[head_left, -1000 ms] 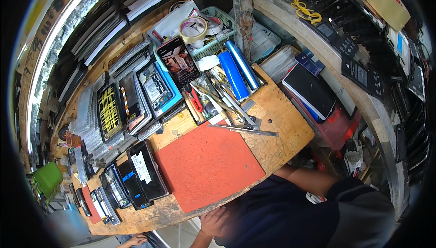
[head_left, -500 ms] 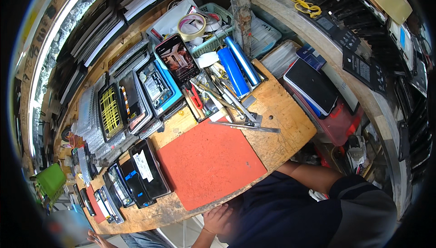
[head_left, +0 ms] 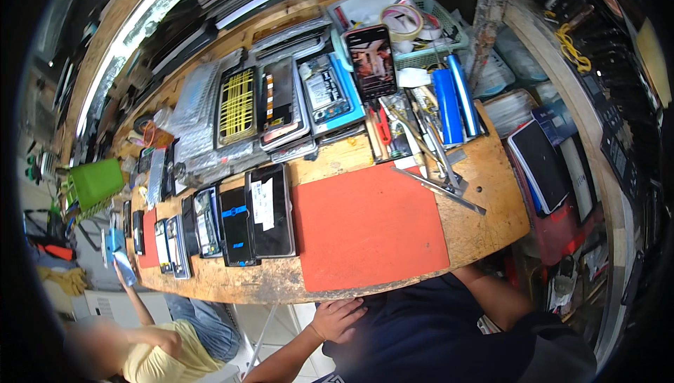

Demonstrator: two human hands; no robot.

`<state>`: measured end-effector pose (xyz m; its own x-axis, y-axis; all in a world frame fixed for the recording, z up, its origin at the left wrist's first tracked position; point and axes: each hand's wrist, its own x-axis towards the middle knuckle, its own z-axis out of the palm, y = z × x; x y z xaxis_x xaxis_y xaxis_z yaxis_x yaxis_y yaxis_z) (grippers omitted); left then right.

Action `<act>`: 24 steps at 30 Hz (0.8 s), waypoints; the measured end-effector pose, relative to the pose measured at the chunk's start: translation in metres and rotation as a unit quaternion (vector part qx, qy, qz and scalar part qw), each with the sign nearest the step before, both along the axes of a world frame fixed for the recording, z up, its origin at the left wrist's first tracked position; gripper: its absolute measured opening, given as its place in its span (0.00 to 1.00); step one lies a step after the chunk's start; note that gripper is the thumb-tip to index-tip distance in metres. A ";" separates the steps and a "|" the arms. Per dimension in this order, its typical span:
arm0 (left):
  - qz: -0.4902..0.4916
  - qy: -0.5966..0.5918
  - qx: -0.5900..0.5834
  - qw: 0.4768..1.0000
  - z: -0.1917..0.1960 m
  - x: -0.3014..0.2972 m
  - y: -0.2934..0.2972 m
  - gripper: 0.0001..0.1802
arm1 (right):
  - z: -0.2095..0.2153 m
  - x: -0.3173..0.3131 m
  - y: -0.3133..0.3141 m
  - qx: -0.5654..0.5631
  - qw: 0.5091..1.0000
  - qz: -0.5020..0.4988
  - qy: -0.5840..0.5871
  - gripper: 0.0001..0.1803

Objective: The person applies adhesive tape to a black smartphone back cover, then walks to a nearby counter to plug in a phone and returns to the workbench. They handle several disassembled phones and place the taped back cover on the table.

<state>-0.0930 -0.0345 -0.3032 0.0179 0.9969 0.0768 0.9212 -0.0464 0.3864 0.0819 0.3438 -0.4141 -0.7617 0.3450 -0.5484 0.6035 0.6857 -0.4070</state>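
Note:
My left hand (head_left: 339,318) lies on my dark shirt just below the table's near edge, its fingers stretched out and holding nothing. Of my right arm only the forearm shows, passing under the table edge; the right hand is hidden. An orange-red mat (head_left: 372,235) covers the table in front of me. Left of it, a black phone part with a white label (head_left: 279,225) lies beside a dark phone with blue tape (head_left: 235,232). Metal tweezers (head_left: 456,197) rest across the mat's far right corner. Behind it a phone with a lit screen (head_left: 372,63) leans upright.
Blue rolls (head_left: 444,106) and loose tools stand at the back right, before a green basket (head_left: 449,25). Several opened phones (head_left: 324,91) and bubble wrap (head_left: 193,116) fill the back left. A person in a yellow shirt (head_left: 168,351) sits at the lower left, holding a bluish object.
The view has swung left, so the table's things stand farther right in it. More of the seated person has come into view. My left hand stays at my shirt.

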 end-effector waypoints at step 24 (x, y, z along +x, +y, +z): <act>0.257 0.154 -0.003 0.954 0.022 0.108 -0.102 0.32 | -0.015 -0.054 -0.012 -0.041 0.995 0.094 0.021 0.36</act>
<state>0.0152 -0.1362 -0.2812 -0.4534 0.8801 0.1410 0.8911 0.4441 0.0935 0.0277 0.3318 -0.4291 -0.8311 0.1498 -0.5356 0.4490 0.7490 -0.4873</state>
